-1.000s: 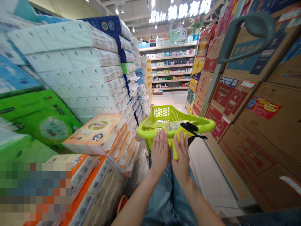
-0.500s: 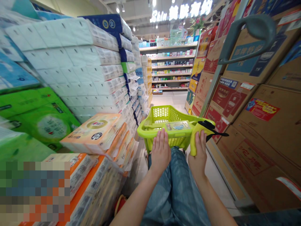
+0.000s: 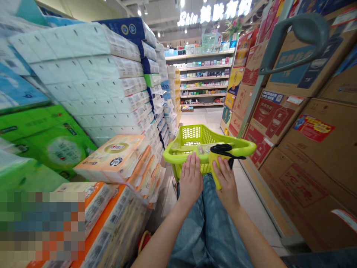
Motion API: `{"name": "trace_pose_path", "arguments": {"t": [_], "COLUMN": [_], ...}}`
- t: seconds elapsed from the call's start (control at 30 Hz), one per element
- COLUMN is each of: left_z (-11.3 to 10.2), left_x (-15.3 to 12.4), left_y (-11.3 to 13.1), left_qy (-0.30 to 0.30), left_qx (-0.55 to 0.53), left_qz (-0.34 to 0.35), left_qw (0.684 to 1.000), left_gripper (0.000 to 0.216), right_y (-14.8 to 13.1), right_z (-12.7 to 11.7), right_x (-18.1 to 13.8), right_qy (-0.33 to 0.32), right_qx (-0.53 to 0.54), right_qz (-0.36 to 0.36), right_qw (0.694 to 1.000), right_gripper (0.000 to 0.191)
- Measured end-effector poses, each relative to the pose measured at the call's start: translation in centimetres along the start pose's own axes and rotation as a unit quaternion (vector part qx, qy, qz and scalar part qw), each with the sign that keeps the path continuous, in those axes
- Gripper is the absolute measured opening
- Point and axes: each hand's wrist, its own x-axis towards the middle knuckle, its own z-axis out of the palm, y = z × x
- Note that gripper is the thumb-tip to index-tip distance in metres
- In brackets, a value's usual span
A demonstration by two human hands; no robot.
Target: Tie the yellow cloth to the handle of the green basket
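Note:
In front of my knees stands a lime-green plastic shopping basket [image 3: 195, 131] with latticed walls and a clear label panel on its near side. My left hand [image 3: 192, 174] lies on its near rim, fingers stretched out side by side. My right hand [image 3: 227, 182] has its fingers laid over a soft-looking yellow item with a black cord [image 3: 214, 163], holding it against the near rim, right of the label. The palm and thumb of this hand are mostly hidden, and the item's exact kind is unclear.
Tissue packs [image 3: 80, 70] are stacked high on the left, with orange packs [image 3: 114, 152] lower and nearer. Cardboard cartons [image 3: 309, 163] rise on the right, below a grey handle [image 3: 301, 44]. The aisle floor [image 3: 199, 114] leads to shelves of small goods [image 3: 205, 78].
My right hand has moved left along the rim with the yellow item, closer to my left hand. My left hand and the basket have hardly moved.

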Motion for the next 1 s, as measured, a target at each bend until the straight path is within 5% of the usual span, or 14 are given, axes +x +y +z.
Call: {"name": "trace_pose_path", "arguments": {"t": [0.13,0.27,0.47,0.67,0.83,1.0], "left_z": [0.1,0.2,0.1,-0.1,-0.2,0.3], "left_x": [0.1,0.1,-0.1,0.1,0.2,0.1], "left_y": [0.3,0.3,-0.1,0.0,0.4,0.5], "left_qy": [0.006,0.006,0.002,-0.003,-0.001,0.004], "left_qx": [-0.003,-0.009,-0.006,0.005,0.005,0.000], "left_qz": [-0.002,-0.008,-0.006,0.004,-0.002,-0.013], "left_qw": [1.000,1.000,1.000,1.000,1.000,1.000], "left_gripper": [0.066,0.067,0.063,0.063,0.063,0.066], "right_y": [2.1,-0.1,-4.7,-0.9,1.9,-1.5], "right_z": [-1.8,-1.0,1.6,0.3,-0.8,0.3], "right_x": [0.1,0.7,0.7,-0.3,-1.3,-0.5], "right_qy": [0.080,0.105,-0.021,-0.031,0.031,0.068], "right_qx": [0.008,0.028,0.029,-0.018,-0.023,0.046], "right_qz": [0.113,0.166,0.034,-0.014,0.081,0.181], "right_qw": [0.990,0.980,0.999,0.999,0.996,0.980], "right_gripper": [0.082,0.084,0.083,0.086,0.087,0.087]}}
